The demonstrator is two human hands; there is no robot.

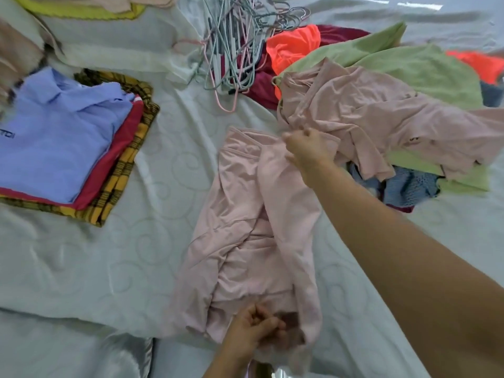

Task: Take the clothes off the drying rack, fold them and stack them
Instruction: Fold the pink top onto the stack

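Observation:
A pale pink garment point(245, 214) lies lengthwise and crumpled on the white bed sheet point(68, 268). My left hand point(253, 331) grips its near hem at the bottom of the view. My right hand point(308, 151) reaches far forward and pinches the garment's far edge, next to a second pink shirt point(381, 118) that lies on the unfolded heap. At the left sits a folded stack point(68, 137): a light blue shirt on top, red cloth under it, and a yellow plaid cloth at the bottom.
A bundle of wire hangers point(231, 45) lies at the top centre. The unfolded heap at the right holds light green point(409, 64), orange point(294, 47), maroon and blue clothes. Folded pink and yellow cloth point(90, 6) sits at the top left.

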